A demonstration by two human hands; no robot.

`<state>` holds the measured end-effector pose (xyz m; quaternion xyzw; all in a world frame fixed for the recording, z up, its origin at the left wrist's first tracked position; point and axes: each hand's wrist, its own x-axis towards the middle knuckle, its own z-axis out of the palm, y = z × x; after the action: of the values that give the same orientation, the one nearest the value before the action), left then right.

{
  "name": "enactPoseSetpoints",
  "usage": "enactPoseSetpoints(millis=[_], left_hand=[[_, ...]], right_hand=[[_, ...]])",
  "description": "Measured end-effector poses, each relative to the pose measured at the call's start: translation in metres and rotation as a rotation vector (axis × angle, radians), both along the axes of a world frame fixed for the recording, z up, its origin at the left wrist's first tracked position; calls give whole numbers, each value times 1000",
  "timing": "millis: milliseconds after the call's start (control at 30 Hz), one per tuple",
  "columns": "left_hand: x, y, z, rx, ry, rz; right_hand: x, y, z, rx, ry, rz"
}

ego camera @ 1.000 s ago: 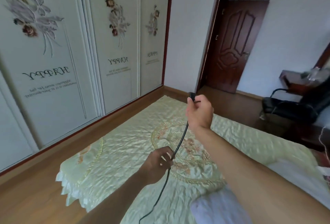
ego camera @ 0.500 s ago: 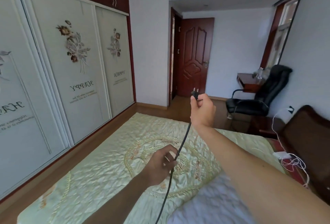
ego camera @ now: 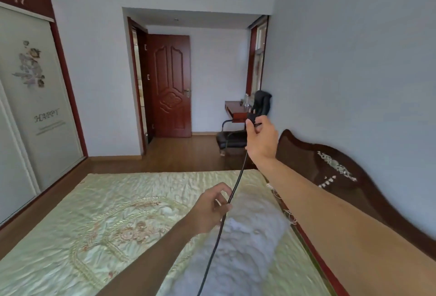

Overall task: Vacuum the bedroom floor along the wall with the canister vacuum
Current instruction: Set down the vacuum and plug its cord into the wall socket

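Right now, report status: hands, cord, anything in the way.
Right hand grips the plug, held up. Left hand curled round the black cord. Bed underneath; vacuum not in view.

Two hands: left hand (ego camera: 212, 208), right hand (ego camera: 262, 140). One cord (ego camera: 238, 177), one plug (ego camera: 250, 120), one bed (ego camera: 94, 213), one pillow (ego camera: 247, 236), one headboard (ego camera: 330, 168), one door (ego camera: 171, 83), one chair (ego camera: 230, 141), one tabletop (ego camera: 236, 107), one window (ego camera: 258, 59).

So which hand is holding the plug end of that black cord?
The right hand, raised toward the chair, pinches the plug. The left hand, lower over the bed, only grips the cord partway along.
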<state>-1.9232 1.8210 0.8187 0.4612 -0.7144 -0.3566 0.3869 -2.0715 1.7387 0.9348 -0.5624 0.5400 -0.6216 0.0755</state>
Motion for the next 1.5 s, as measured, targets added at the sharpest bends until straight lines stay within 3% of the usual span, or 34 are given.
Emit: enactPoseSetpoints(millis=[300,467,833,1500], left_hand=[[-124,0,-2,7,36,-375],[-168,21,-8,-101,26,-527],[-275,86,-2,42,-31,-892],[-493,212,-68,101,-203,-1242]], right_hand=[[-139,66,10,7,29,-358],[-188,118,11,22,7,-516],[-284,242,7,59,-37,-813],[-489,419,-90,222,-239,-1208]])
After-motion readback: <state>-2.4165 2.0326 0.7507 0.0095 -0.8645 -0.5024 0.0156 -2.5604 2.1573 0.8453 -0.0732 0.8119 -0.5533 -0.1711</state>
